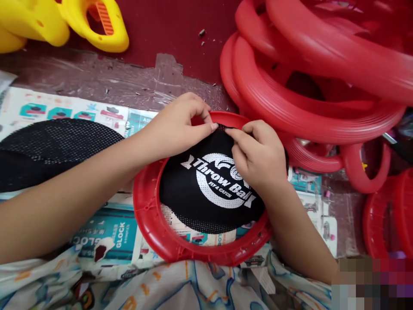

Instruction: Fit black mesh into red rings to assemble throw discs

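A red plastic ring point(146, 215) lies flat in front of me. Across its opening rests a black mesh net point(180, 193) printed "Throw Ball" in white; its lower edge hangs loose inside the ring, leaving a gap. At the ring's far side my left hand point(190, 120) pinches the net's top edge between thumb and index finger. Just to the right, my right hand point(258, 155) has its index fingertip on the same edge, with the other fingers curled. Whether its thumb grips the net is hidden.
Several red rings point(309, 116) are heaped at the back right, and more red parts point(387, 215) stand at the right edge. Another black mesh piece point(61, 142) lies at left on printed cardboard point(109, 237). Yellow plastic parts point(93, 26) sit at the back left.
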A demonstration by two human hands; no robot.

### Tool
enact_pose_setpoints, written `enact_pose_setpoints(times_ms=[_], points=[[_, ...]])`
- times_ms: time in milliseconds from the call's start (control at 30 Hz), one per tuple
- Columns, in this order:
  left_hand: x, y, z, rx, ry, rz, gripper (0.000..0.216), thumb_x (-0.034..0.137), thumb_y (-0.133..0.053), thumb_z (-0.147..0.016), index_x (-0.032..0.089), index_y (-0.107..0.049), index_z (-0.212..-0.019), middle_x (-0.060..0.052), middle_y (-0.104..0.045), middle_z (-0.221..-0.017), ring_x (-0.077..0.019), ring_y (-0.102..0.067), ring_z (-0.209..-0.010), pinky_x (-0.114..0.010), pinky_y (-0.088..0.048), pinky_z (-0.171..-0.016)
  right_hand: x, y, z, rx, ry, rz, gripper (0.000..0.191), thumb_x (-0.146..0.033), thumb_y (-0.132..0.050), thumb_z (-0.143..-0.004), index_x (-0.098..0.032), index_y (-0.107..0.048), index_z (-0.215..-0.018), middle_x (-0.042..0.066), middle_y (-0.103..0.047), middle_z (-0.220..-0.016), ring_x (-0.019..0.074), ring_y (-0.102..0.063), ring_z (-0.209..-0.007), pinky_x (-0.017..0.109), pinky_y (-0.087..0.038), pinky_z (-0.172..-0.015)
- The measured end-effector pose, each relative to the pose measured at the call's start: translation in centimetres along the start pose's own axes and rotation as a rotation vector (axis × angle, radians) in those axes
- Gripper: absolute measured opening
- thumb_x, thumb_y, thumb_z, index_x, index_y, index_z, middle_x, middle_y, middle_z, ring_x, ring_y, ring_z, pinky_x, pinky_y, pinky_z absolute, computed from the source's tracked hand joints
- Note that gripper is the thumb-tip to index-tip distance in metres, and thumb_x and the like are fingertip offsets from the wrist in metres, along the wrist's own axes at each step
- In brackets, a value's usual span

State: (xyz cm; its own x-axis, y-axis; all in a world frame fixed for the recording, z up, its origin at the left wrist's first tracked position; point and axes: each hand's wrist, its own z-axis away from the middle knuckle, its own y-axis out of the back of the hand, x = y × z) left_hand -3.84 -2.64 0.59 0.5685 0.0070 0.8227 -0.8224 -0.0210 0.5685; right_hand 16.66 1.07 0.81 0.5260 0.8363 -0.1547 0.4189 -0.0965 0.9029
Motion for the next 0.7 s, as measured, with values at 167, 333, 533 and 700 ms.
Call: enact_pose_setpoints(times_ms=[167,333,533,700], points=[[0.09,-0.53,-0.25,0.009,0.030,-0.081,0.015,0.027,-0.057,-0.085,0.017,-0.061,-0.074,-0.006,-0.061,-0.096,-0.0263,-0.057,-0.110,-0.047,-0.045,-0.105,-0.30,-0.08,-0.17,-0.105,-0.063,0.046,0.037,-0.023,-0.038,-0.098,-0.017,-0.073,-0.112,0.010,-0.061,-0.090,0.0212,-0.051,-0.080,0.037,-0.045,-0.074],[0.33,-0.43,-0.39,0.000,0.075,-0.071,0.013,0.023,-0.057,-0.082,0.017,-0.060,-0.071,-0.006,-0.061,-0.095,-0.0243,-0.058,-0.105,-0.043,-0.048,-0.099,-0.53,0.00,-0.25,-0.136,-0.081,0.041,0.035,-0.027,-0.044,-0.099,-0.018,-0.072,-0.118,0.008,-0.059,-0.087,0.0203,-0.050,-0.078,0.035,-0.043,-0.070],[0.33,-0.35,-0.47,-0.005,0.102,-0.040,0.013,0.022,-0.058,-0.080,0.017,-0.059,-0.067,-0.006,-0.062,-0.094,-0.0230,-0.058,-0.101,-0.042,-0.049,-0.096,-0.38,-0.23,-0.25,-0.137,-0.060,0.024,0.035,-0.023,-0.046,-0.096,-0.015,-0.072,-0.119,0.009,-0.060,-0.086,0.0203,-0.051,-0.077,0.034,-0.044,-0.070],[0.69,-0.22,-0.74,-0.002,0.164,-0.102,0.015,0.025,-0.058,-0.078,0.017,-0.056,-0.065,-0.005,-0.060,-0.085,-0.0213,-0.058,-0.087,-0.040,-0.049,-0.084,-0.40,-0.39,-0.21,-0.144,-0.052,0.050,0.037,-0.022,-0.044,-0.096,-0.015,-0.071,-0.120,0.009,-0.059,-0.087,0.0216,-0.051,-0.078,0.036,-0.044,-0.070]])
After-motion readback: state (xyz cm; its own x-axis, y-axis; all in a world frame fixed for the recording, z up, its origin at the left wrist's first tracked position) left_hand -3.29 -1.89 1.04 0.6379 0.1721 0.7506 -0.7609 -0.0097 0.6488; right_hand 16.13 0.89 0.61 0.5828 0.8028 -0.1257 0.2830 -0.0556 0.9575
